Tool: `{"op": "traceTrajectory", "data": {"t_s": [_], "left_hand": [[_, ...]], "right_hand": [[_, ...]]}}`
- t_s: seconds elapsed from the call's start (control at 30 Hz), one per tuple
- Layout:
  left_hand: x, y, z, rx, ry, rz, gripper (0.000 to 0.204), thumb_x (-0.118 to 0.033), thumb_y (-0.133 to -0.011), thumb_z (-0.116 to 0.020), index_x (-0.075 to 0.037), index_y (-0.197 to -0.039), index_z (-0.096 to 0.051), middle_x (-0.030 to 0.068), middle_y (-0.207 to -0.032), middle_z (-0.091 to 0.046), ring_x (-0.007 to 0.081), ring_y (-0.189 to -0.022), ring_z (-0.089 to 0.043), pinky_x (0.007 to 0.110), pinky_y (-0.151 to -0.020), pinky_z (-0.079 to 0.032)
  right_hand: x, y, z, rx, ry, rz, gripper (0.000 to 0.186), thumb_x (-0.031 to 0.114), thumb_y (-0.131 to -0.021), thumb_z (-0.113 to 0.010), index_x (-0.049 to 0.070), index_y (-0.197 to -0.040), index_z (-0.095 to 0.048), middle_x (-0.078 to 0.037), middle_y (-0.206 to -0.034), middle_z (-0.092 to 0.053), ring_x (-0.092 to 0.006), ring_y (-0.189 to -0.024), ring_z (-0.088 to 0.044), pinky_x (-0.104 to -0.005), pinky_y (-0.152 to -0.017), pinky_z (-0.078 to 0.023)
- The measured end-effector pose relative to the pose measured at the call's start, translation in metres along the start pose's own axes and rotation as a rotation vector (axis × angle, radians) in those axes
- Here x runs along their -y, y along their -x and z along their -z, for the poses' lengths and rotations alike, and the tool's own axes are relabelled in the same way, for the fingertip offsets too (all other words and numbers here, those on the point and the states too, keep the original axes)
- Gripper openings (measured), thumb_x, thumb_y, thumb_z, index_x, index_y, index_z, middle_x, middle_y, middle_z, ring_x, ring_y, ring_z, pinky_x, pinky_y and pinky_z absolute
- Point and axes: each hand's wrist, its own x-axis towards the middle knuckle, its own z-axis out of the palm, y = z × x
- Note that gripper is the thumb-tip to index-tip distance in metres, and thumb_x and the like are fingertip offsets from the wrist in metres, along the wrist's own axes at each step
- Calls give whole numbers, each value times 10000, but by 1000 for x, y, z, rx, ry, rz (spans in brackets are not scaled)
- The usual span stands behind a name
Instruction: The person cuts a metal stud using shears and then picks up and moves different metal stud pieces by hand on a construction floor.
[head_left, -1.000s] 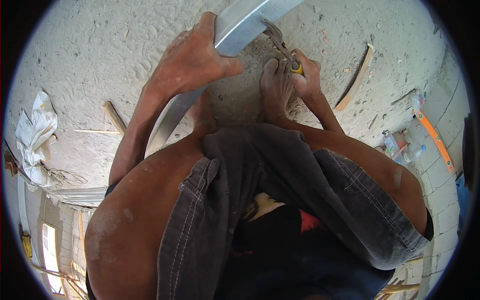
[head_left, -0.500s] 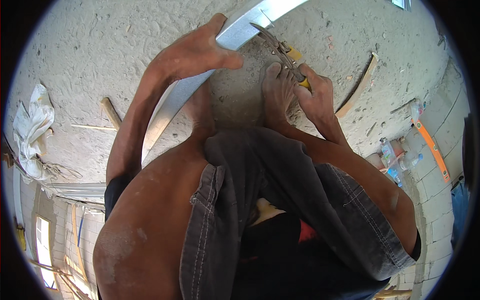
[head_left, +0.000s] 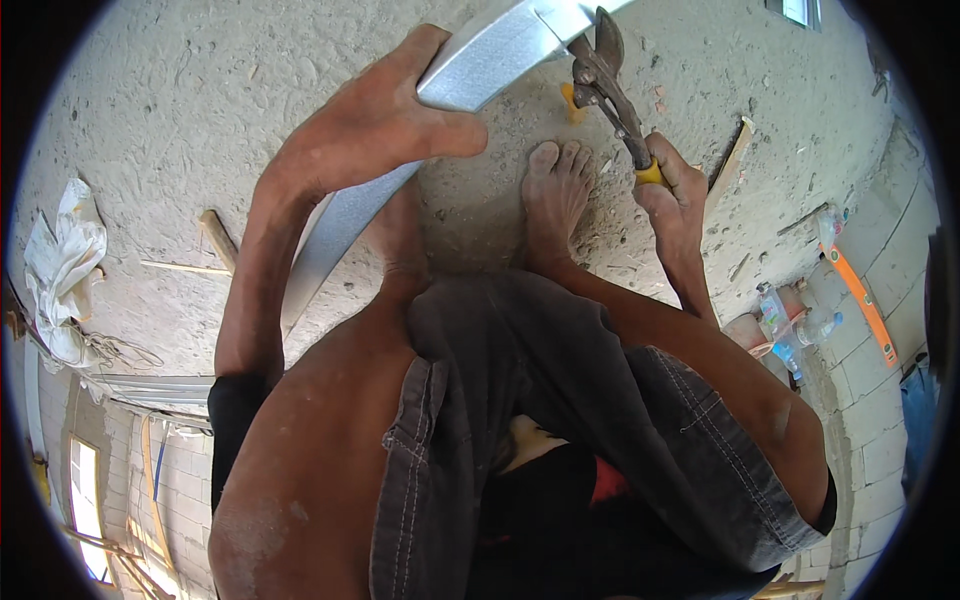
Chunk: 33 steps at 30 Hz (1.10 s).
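Note:
My left hand (head_left: 375, 125) is closed around a silver metal profile (head_left: 490, 68), its thumb across the near side. The long bent strip runs from beside my left shin up past the top of the view. A short cut line shows across its face. In my right hand (head_left: 672, 185) is a pair of dark metal snips (head_left: 612, 85), gripped by a yellow handle. The blades look parted, and one tip meets or overlaps the profile's right edge. A yellow piece (head_left: 572, 103) shows beside the snips; whether it is their other handle I cannot tell.
My bare foot (head_left: 556, 195) stands on dusty ground below the profile. Wood strips (head_left: 730, 165) lie right and left. An orange spirit level (head_left: 860, 300) and plastic bottles (head_left: 785, 330) are at the right by a block wall. A white sack (head_left: 68, 270) lies far left.
My right hand has moved right with the snips, which have turned more upright, their blades shifting right along the profile. My left hand keeps its grip; the profile has shifted slightly.

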Motion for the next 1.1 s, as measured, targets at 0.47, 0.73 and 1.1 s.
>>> {"op": "traceTrajectory", "data": {"t_s": [0.47,0.73,1.1], "left_hand": [[-50,58,19,162,298,-42,903,-596,-641,-684,-3,-1294,-492,310,-1163,-547,461,-1126,-512,531,-946,-393],[-66,64,15,176,447,244,1138,-805,-629,-582,45,-1368,-419,373,-1281,-434,435,-1153,-471,574,-931,-352],[-78,44,12,309,304,98,1161,-888,-673,-374,79,-1303,-496,399,-1165,-488,534,-1154,-459,657,-831,-369]], "right_hand": [[-14,-50,119,35,402,-318,272,184,-761,-461,-3,-942,-538,-29,-652,-489,-140,-581,-509,-298,-545,-427],[95,-96,60,-19,-1174,314,551,375,-892,-308,-10,-1265,-435,-211,-1326,-476,-325,-1187,-492,-467,-1034,-365],[102,-108,62,548,-1471,312,385,463,-925,-497,81,-910,-461,-22,-796,-429,-122,-746,-439,-257,-702,-401]]}}
